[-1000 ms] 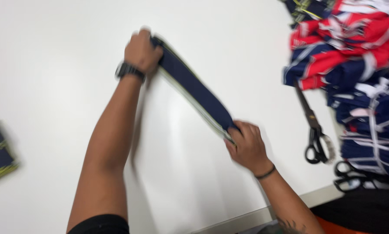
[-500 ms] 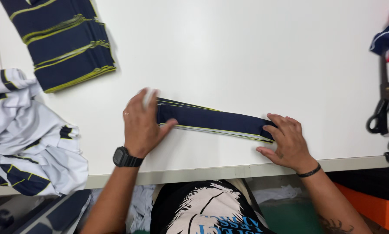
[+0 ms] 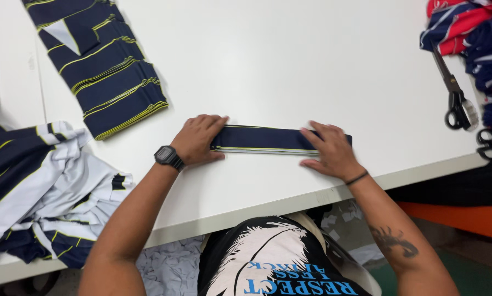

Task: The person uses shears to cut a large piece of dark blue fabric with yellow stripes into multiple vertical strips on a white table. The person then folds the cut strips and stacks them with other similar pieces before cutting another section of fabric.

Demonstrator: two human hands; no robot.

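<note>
1. Head view: my left hand [image 3: 201, 138] lies flat, fingers spread, pressing the left end of a folded navy fabric strip [image 3: 262, 139] with a thin yellow edge.
2. My right hand [image 3: 330, 150] presses the strip's right end, palm down and fingers apart; neither hand clamps anything.
3. The strip lies flat on the white table [image 3: 289, 66], near its front edge, between my hands.
4. A stack of navy, yellow-striped pieces [image 3: 100, 66] sits up left; crumpled white-and-navy cloth [image 3: 43, 186] lies at the left.
5. Black scissors [image 3: 455, 93] rest at the right, beside a pile of red and blue fabric [image 3: 476, 27].
</note>
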